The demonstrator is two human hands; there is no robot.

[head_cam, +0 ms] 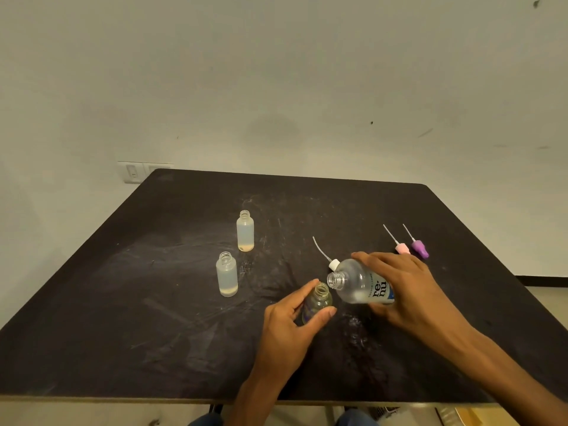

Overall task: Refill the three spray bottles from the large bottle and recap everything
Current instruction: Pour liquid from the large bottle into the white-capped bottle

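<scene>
My right hand point(408, 290) grips the large clear bottle point(356, 282), uncapped and tipped left, its mouth just above and right of a small clear spray bottle point(319, 301). My left hand point(290, 321) holds that small bottle between thumb and fingers; its neck is open. Two more small frosted bottles stand uncapped to the left, one nearer point(227, 274) and one farther point(245, 230), each with a little liquid at the bottom. A white spray top point(333, 264) with its tube lies behind the large bottle. A pink spray top point(402, 248) and a purple spray top point(420, 248) lie at the right.
The dark scuffed table point(138, 302) ends at a front edge near my body and meets a pale wall behind. A wall switch plate point(133, 172) shows past the table's back left corner.
</scene>
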